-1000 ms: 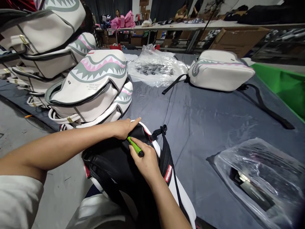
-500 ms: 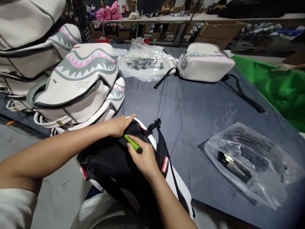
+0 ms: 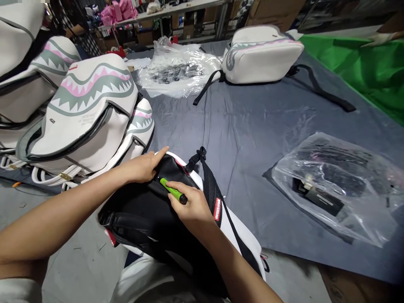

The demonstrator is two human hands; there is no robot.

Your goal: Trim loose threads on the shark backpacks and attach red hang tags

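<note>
A black-and-white backpack point(image 3: 135, 206) leans over the table's near edge, against my lap, its black back panel facing up. My left hand point(image 3: 143, 167) grips its top edge, index finger stretched along the white rim and the other fingers closed. In my right hand point(image 3: 192, 206) is a bright green marker point(image 3: 170, 188) with a black end. Its dark tip points at the black panel beside my left fingers; whether it touches cannot be made out. A black strap point(image 3: 210, 181) with a red label point(image 3: 217, 209) runs down the backpack's right side.
Several white backpacks with a shark-teeth pattern point(image 3: 85, 101) are piled at left. Another white backpack point(image 3: 261, 57) lies at the back, near a plastic-wrapped bundle point(image 3: 179, 73). A clear plastic bag with dark contents point(image 3: 331, 181) lies at right. Green cloth point(image 3: 356, 71) edges the grey-blue table point(image 3: 246, 134).
My view has shifted down and to the right, so the table's things appear higher. Both hands keep their hold; the marker stays near the same spot on the panel.
</note>
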